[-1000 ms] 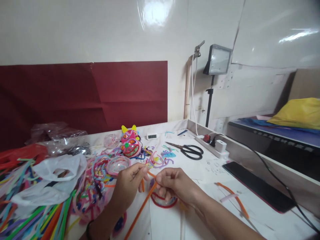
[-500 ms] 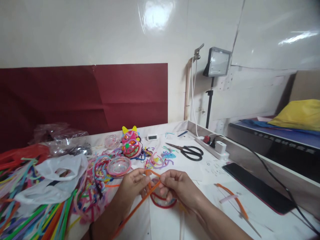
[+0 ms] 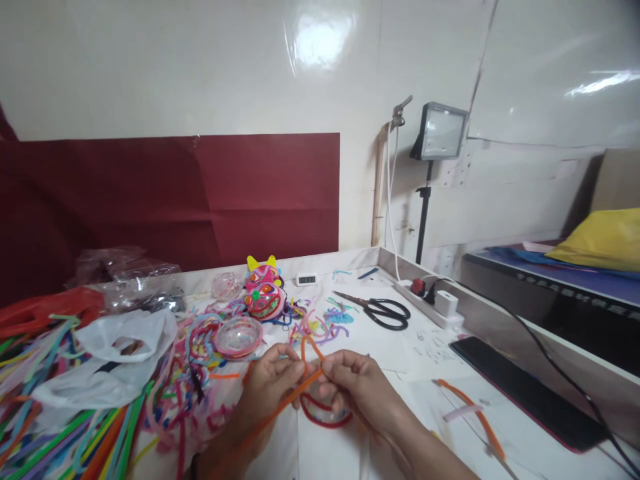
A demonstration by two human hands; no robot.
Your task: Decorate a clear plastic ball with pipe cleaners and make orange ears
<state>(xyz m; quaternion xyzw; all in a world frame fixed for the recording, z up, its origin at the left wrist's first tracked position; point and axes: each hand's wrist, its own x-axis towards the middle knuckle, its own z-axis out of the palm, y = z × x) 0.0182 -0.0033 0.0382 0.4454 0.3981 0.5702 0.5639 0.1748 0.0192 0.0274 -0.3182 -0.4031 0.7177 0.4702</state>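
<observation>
An orange pipe cleaner (image 3: 274, 415) is bent into a narrow loop that stands up between my two hands. My left hand (image 3: 275, 387) pinches it between thumb and fingers, and a long tail runs back over that wrist. My right hand (image 3: 353, 380) pinches the other side, close to the left fingertips. Below and partly behind the fingers lies a clear round piece with a red fuzzy rim (image 3: 327, 419). A clear dish with a pink rim (image 3: 239, 337) rests on the pile to the left. Behind it are colourful cat-like decorations (image 3: 265, 300).
Black-handled scissors (image 3: 380, 312) lie right of centre. Pipe cleaners and a white plastic bag (image 3: 105, 373) crowd the left side. At right are a black phone-like slab (image 3: 525, 393), a power strip (image 3: 445, 308) and an orange bent strip (image 3: 473, 413). A small white timer (image 3: 307, 279) stands at the back.
The orange loop now stands taller and narrower between my fingers. Both hands stay close together in a pinch. The whole view has shifted slightly.
</observation>
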